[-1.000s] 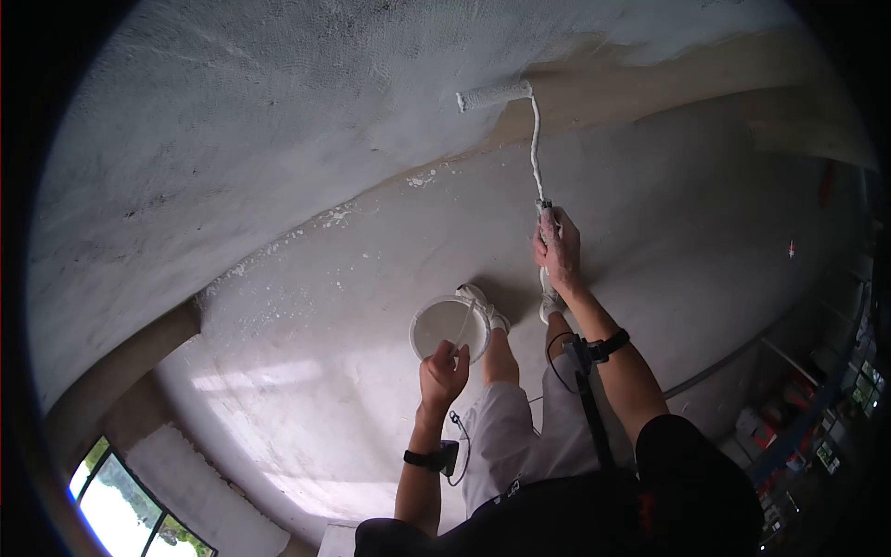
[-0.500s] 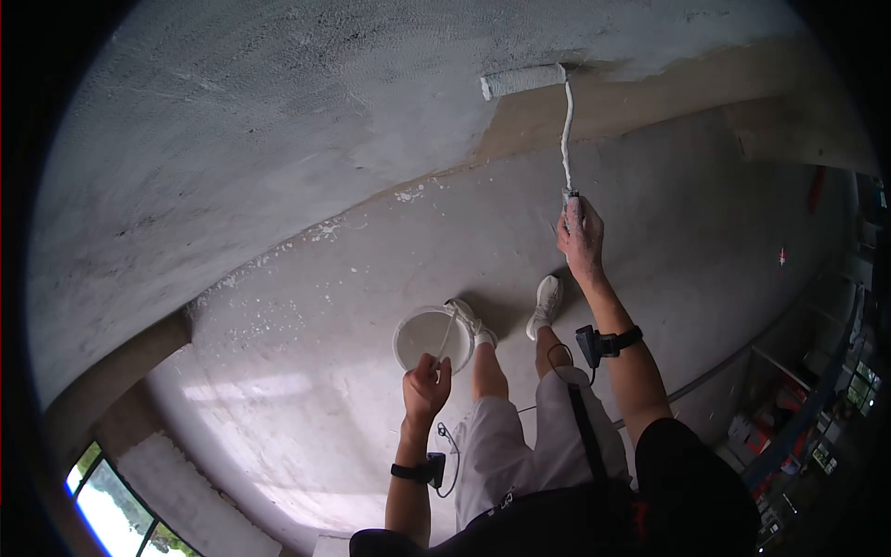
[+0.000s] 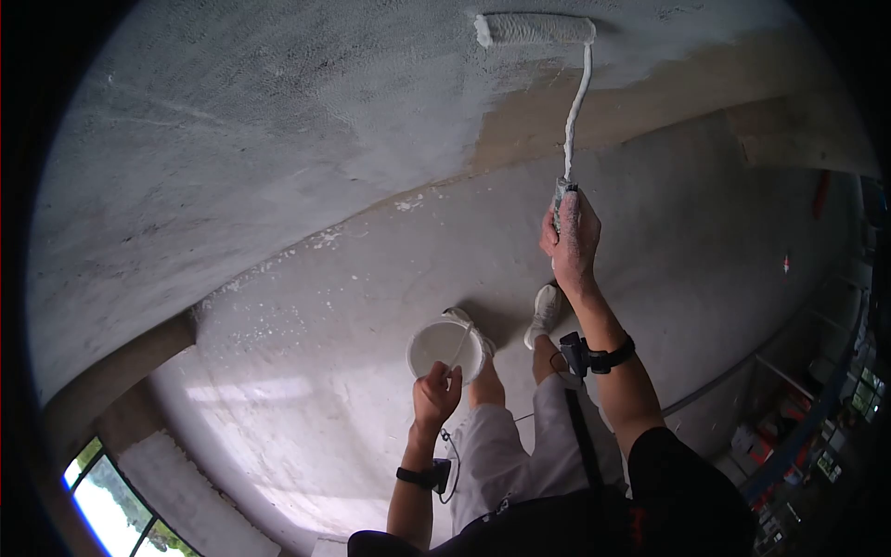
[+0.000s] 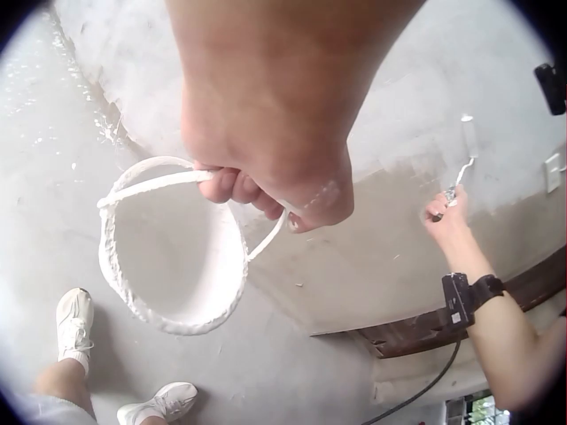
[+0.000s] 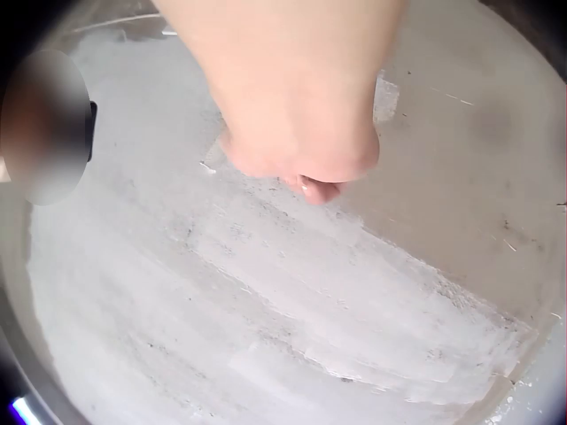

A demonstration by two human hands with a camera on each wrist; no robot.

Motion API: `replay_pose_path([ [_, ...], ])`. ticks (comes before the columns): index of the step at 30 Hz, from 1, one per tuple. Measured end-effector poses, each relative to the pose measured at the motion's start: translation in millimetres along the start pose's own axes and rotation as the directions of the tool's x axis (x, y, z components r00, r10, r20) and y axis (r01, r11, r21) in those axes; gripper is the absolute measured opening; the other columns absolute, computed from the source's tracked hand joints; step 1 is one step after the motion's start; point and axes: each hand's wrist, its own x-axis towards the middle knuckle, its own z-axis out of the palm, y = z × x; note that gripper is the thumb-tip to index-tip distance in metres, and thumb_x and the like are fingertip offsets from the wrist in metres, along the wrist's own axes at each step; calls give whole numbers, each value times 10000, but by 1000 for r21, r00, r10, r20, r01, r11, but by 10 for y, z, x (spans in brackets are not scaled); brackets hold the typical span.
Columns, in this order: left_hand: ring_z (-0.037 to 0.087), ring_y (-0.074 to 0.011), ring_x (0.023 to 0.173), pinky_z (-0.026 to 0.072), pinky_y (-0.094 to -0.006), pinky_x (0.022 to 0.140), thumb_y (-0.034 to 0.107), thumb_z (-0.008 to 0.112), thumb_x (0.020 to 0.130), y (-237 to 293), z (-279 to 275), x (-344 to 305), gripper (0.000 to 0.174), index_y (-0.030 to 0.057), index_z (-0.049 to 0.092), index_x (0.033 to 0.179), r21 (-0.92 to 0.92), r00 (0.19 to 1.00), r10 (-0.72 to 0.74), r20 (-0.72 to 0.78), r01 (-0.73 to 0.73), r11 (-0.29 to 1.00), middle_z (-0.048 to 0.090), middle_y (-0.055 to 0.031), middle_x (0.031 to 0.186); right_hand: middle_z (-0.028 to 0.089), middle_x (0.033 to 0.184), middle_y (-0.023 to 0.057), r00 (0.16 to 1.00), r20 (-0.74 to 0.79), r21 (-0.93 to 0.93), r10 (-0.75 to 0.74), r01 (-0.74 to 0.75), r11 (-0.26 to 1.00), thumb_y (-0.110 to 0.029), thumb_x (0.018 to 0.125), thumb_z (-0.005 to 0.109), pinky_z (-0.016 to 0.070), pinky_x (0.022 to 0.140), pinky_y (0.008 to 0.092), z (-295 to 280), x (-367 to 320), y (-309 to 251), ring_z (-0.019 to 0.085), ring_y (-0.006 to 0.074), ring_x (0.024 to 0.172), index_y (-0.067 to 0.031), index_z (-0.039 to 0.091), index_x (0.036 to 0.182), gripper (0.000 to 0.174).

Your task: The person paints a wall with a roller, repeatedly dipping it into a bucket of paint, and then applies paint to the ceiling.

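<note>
— Head view first: where's the paint roller (image 3: 536, 30)?
— Pressed to the wall (image 3: 232, 139), far up on the right. The right grip (image 3: 571, 232) is closed round its handle. Nearer, the left grip (image 3: 436, 395) holds the bucket (image 3: 411, 353) by its bail (image 3: 458, 348), over the floor (image 3: 353, 278), just beside two shoes (image 3: 546, 306).
— Left wrist view?
— Fingers (image 4: 232, 186) curled round the bail, white bucket hanging beneath. The right grip and roller show far right.
— Right wrist view?
— A closed fist before the wet grey wall. The handle is hidden there.
</note>
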Motion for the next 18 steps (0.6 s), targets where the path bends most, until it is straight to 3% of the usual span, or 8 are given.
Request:
replay_pose_path([
  [4, 566, -327, 456, 416, -379, 438, 142, 693, 860, 94, 18, -28, 236, 46, 514, 740, -16, 999, 39, -22, -40, 999, 528, -132, 523, 452, 703, -27, 997, -28, 29, -70, 70, 997, -375, 1023, 489, 286, 421, 182, 94, -10, -637, 384, 19, 519, -85, 466, 848, 340],
  [7, 600, -309, 483, 443, -339, 463, 144, 697, 866, 178, -24, -44, 247, 30, 519, 738, -13, 1000, 6, 18, -6, 1000, 539, -149, 540, 454, 711, -26, 994, 38, 30, -101, 100, 995, -363, 1017, 502, 288, 423, 182, -12, -28, -798, 394, 24, 528, -79, 482, 861, 325],
  [11, 596, -316, 478, 437, -370, 450, 155, 697, 861, 215, -16, -81, 244, 46, 517, 739, 6, 999, 50, 6, -50, 999, 541, -126, 526, 432, 647, -26, 995, -36, -57, -97, 95, 994, -319, 1009, 508, 294, 434, 194, -115, -167, -529, 394, 32, 533, -67, 504, 876, 285],
  [15, 597, -327, 477, 433, -395, 442, 174, 697, 858, 221, -23, -81, 245, 63, 516, 737, 0, 998, 66, -1, -66, 998, 543, -110, 512, 451, 624, -30, 985, 124, -260, -118, 147, 954, -250, 1002, 507, 338, 482, 244, 24, -413, -123, 405, 45, 551, -35, 507, 867, 254],
  [18, 602, -329, 480, 433, -397, 439, 175, 693, 861, 179, -37, -101, 245, 62, 515, 736, -3, 998, 62, 0, -62, 998, 548, -111, 513, 449, 615, -24, 978, 155, -179, -139, 166, 970, -222, 996, 522, 333, 492, 252, 372, -383, -107, 404, 46, 571, -30, 498, 849, 244],
])
